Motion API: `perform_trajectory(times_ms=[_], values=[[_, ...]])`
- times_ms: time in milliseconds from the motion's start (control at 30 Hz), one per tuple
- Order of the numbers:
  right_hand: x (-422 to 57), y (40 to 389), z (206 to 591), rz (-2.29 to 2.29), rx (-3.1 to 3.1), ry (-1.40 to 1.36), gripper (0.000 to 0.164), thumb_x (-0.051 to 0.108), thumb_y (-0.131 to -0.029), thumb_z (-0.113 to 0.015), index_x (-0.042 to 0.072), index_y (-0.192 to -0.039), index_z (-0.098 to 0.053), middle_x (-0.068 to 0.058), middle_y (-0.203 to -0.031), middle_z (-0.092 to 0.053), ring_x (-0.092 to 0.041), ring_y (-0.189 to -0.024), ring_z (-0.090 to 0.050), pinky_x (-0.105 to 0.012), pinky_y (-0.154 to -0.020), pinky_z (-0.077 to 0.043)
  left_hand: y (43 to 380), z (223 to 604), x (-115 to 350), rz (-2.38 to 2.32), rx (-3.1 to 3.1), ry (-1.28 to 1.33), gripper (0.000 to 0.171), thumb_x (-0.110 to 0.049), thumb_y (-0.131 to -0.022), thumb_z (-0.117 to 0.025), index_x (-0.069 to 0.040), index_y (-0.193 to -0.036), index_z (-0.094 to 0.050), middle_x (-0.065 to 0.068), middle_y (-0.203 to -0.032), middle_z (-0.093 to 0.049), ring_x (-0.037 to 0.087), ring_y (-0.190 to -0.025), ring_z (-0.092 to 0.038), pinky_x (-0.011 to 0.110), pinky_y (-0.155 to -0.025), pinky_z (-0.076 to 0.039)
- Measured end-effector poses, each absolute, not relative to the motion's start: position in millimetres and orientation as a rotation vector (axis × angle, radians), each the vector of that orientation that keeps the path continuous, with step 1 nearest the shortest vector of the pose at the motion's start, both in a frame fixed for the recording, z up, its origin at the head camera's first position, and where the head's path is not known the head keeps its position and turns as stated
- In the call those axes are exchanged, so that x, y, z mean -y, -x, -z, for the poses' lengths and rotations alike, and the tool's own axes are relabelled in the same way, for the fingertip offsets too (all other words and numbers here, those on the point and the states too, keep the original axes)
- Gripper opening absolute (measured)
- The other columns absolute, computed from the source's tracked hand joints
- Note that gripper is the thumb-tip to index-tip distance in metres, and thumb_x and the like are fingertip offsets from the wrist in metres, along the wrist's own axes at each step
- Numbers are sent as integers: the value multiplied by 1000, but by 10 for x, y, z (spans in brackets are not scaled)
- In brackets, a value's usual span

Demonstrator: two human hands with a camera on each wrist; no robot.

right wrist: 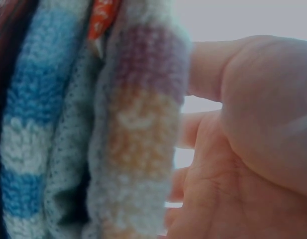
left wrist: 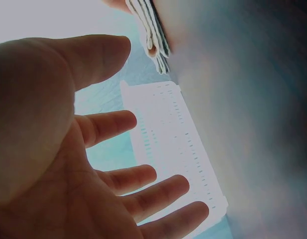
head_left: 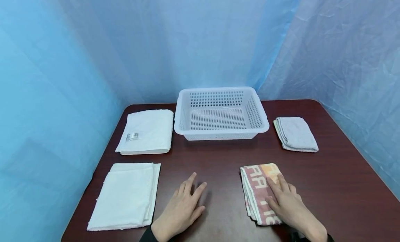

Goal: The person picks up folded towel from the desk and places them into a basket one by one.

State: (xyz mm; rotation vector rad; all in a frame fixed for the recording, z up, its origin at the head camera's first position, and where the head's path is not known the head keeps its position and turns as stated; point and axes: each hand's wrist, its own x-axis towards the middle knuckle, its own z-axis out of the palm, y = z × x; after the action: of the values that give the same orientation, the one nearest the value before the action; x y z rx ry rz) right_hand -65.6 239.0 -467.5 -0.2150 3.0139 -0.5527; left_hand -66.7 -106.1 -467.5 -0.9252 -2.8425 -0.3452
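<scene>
A folded towel (head_left: pixel 258 186) in pink, orange and white with block letters lies at the front right of the table. On its top rests my right hand (head_left: pixel 289 207), fingers fairly straight. The right wrist view shows the towel's thick layered edge (right wrist: pixel 143 124), with blue and white stripes on a lower fold. My left hand (head_left: pixel 181 207) is spread over the table between that towel and a folded white towel (head_left: pixel 125 197) at front left, holding nothing. Its fingers stand apart in the left wrist view, with the white basket (left wrist: pixel 168 144) beyond them.
A white perforated plastic basket (head_left: pixel 222 133) stands at the back middle, nothing in it. Left of it lies another folded white towel (head_left: pixel 150 131) with a printed label. A small folded pale towel (head_left: pixel 297 132) is at the right. Blue cloth (head_left: pixel 200 40) hangs behind the dark table (head_left: pixel 206 155).
</scene>
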Motion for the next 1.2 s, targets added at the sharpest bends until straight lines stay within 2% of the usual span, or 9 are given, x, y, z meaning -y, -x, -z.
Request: perform_trajectory(times_ms=[400, 933, 1200], values=[[-2382, 704, 4643, 523, -3051, 242, 58, 20, -91, -67, -1, -142, -50, -43, -142, -36, -59, -116, -44, -69, -79, -42, 681, 4628, 1038, 318, 2833, 921, 61, -37, -92, -71, -13, -143, -48, 25, -151, -36, 37, -121, -53, 47, -86, -52], [-2385, 704, 4649, 542, -2975, 202, 59, 23, -94, -64, 1, -146, -46, -42, -146, -30, -61, -121, -40, -69, -83, -41, 671, 4621, 1021, 315, 2845, 929, 61, -37, -92, -70, -13, -144, -48, 26, -151, -36, 37, -122, -53, 47, -87, -52], [-2369, 672, 4643, 527, -2972, 186, 59, 25, -94, -63, 3, -146, -46, -40, -147, -32, -62, -113, -45, -70, -80, -42, 698, 4617, 969, 315, 2783, 943, 62, -36, -90, -72, -13, -143, -49, 25, -150, -35, 39, -121, -54, 47, -87, -53]])
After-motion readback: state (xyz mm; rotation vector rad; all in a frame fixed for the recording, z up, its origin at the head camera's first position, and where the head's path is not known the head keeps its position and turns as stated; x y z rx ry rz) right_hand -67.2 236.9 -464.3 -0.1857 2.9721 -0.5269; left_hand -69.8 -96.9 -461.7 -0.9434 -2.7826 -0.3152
